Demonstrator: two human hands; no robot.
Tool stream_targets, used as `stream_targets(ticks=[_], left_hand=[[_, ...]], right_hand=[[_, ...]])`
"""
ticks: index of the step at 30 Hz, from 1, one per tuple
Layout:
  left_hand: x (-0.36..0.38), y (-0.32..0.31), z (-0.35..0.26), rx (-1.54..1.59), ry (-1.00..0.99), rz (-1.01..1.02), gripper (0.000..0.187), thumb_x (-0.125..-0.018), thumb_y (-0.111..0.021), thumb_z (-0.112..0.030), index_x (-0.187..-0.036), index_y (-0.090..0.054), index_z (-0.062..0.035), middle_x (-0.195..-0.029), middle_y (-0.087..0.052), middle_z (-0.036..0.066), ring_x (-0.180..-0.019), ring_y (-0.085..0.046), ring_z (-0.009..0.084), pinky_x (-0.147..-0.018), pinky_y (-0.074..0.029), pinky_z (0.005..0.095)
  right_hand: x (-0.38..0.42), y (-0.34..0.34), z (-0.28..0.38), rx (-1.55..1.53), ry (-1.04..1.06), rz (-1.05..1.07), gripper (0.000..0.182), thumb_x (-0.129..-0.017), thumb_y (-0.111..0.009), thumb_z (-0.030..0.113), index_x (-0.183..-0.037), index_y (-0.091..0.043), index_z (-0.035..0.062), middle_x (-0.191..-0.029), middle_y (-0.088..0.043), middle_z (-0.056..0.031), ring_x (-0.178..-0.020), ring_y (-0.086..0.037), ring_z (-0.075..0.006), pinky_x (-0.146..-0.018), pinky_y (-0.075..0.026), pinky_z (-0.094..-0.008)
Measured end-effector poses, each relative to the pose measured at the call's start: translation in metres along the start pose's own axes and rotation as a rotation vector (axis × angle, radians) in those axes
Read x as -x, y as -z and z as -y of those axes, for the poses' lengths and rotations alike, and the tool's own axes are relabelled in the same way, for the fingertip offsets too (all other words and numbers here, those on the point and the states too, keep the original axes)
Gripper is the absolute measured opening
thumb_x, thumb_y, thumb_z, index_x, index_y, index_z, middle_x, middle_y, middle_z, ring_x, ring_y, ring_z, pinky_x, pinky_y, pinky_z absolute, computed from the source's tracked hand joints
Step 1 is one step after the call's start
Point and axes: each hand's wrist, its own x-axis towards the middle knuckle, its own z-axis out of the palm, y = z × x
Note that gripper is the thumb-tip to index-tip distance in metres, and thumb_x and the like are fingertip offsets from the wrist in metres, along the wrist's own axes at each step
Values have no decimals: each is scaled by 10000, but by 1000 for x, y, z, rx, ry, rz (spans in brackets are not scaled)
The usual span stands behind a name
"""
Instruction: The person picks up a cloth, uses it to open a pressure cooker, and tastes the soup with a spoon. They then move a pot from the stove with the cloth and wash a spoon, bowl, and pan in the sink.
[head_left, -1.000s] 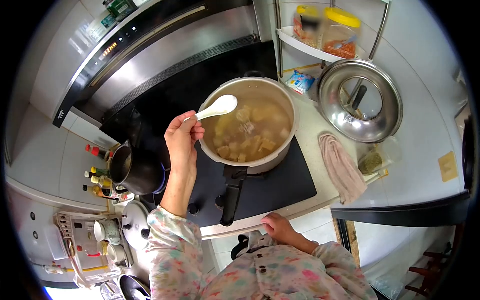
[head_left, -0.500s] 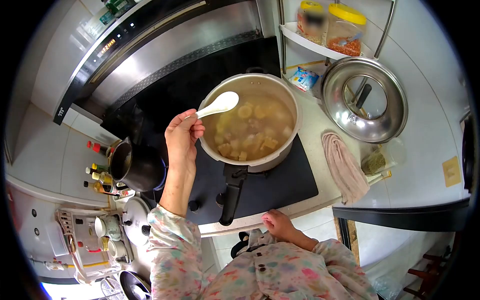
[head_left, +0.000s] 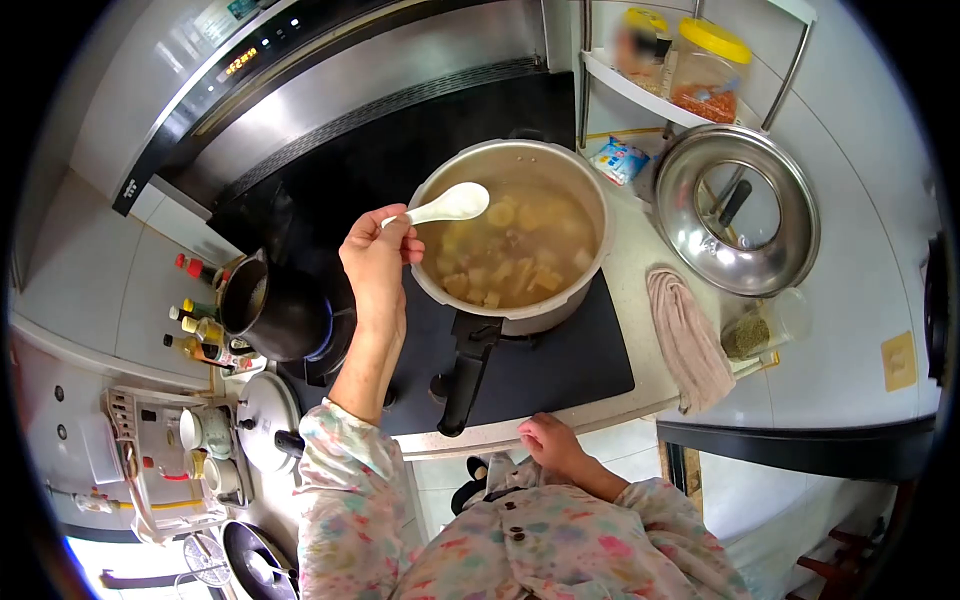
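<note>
My left hand (head_left: 378, 262) is closed on the handle of a white spoon (head_left: 460, 202), pinched between thumb and fingers. The spoon's bowl is above the left part of a large metal pot (head_left: 603, 232). Inside the pot is cloudy broth (head_left: 530, 225) with pale and yellowish chunks. The pot's black handle (head_left: 466, 385) points toward me. At the counter's front edge rests my right hand (head_left: 548, 440), its fingers curled and nothing visible in them.
A dark saucepan (head_left: 275, 312) stands over a blue flame at left, near several bottles (head_left: 205, 330). At right are a large metal lid (head_left: 690, 240), a folded cloth (head_left: 686, 335) and a jar of green bits (head_left: 748, 333). A pot lid (head_left: 266, 420) lies lower left.
The camera view has shifted slightly, moving the pot, left hand and spoon a little rightward in the picture. The spoon stays over the pot, and my right hand stays at the counter edge.
</note>
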Motion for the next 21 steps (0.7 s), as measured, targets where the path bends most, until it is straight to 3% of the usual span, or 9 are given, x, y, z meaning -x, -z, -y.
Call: stream_targets(ticks=[2,7,12,14,17,21], left_hand=[[3,2,-1,37,-23,-36,116,-825,-523,-17,-907,-588,33,-662,-556,44,-523,-517,90,-496,-428,201],[1,29,9,142,155,-15,117,-819,-527,-11,-914,-587,21,-680,-582,67,-527,-550,109,-490,-458,200],[20,109,-12,273,255,-139,120,-820,-530,-20,-924,-578,15,-690,-598,76,-542,-584,132,-475,-488,209],[36,156,-25,324,202,-198,163,-820,-547,-34,-976,-569,7,-714,-597,81,-573,-580,123,-494,-478,198],[68,226,-46,386,90,-475,153,-825,-536,-29,-970,-554,15,-722,-595,82,-570,-583,140,-498,-476,212],[108,364,-41,392,-249,-870,193,-806,-526,6,-995,-515,44,-709,-578,100,-550,-569,168,-515,-488,243]], right_hand=[[0,-1,-1,8,36,-11,107,-760,-595,104,-851,-563,59,-796,-573,-121,-759,-565,-309,-650,-467,-389],[-6,-4,10,35,67,35,96,-753,-599,101,-832,-572,55,-780,-581,-116,-747,-570,-308,-643,-471,-389],[-18,-22,42,-35,169,214,84,-748,-597,92,-826,-582,62,-756,-581,-112,-731,-570,-305,-637,-471,-389],[-29,-32,54,-72,209,340,69,-754,-586,82,-819,-589,60,-766,-582,-108,-732,-573,-302,-636,-469,-383],[-36,-57,64,-75,305,474,73,-753,-584,84,-821,-598,61,-789,-589,-103,-747,-578,-296,-646,-471,-377],[-42,-98,91,-62,372,655,93,-753,-585,109,-833,-606,67,-810,-597,-94,-762,-582,-292,-658,-474,-373]])
